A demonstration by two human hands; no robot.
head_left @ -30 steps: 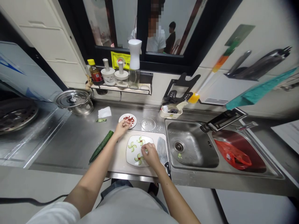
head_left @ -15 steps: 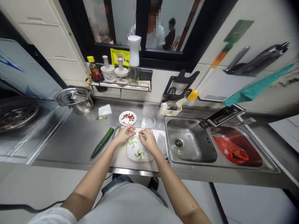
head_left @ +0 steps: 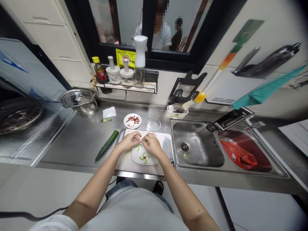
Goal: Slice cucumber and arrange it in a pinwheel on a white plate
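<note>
A white plate (head_left: 139,159) lies on the cutting board (head_left: 125,166). Green cucumber slices (head_left: 144,158) form a pinwheel with a red centre near its front, and more slices show behind, partly under my hands. Above the plate's back part, my left hand (head_left: 130,140) has its fingers curled and thumb close to the fingertips. Facing it, my right hand (head_left: 152,143) is pinched, its fingertips almost meeting the left ones. Whatever lies between the fingertips is too small to make out. Behind the hands sits a small dish (head_left: 132,121) of red pieces.
A whole cucumber (head_left: 106,146) rests left of the board, a knife (head_left: 167,149) on its right side. The sink (head_left: 198,144) is further right. At the back left stand a steel pot (head_left: 84,104) and a white paper (head_left: 109,112). A person (head_left: 161,35) shows in the window.
The fingertips of both hands have come closer together and a little nearer over the back slices. The whole view has shifted slightly.
</note>
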